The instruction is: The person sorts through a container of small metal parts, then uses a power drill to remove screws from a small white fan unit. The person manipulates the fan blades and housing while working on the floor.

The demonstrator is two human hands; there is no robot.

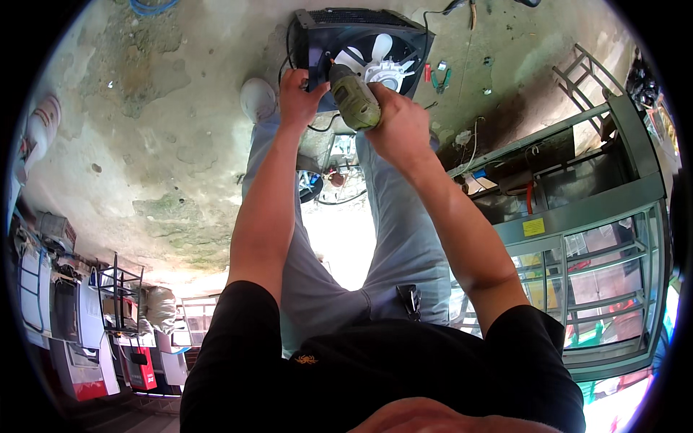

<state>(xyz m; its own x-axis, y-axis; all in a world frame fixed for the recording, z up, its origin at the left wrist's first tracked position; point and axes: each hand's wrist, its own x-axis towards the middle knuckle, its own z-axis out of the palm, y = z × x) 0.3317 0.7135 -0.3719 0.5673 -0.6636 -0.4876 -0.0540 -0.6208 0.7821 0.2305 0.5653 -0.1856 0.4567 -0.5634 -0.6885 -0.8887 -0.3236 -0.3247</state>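
Note:
A black fan housing stands at the top, with a radiator-like grille along its far side. Inside it sits a white-bladed fan with a pale motor mount. My right hand is wrapped round an olive-green cordless drill, whose chuck points into the housing's left part. The drill tip's exact contact cannot be made out. My left hand grips the housing's near left corner, thumb toward the drill and fingers at the outer edge. A black cable runs along that left side.
Right of the housing, green-handled pliers and a small red piece lie on the stained concrete floor. Another fan part rests between my legs. A metal-framed glass cabinet stands at right. A person's shoe shows far left.

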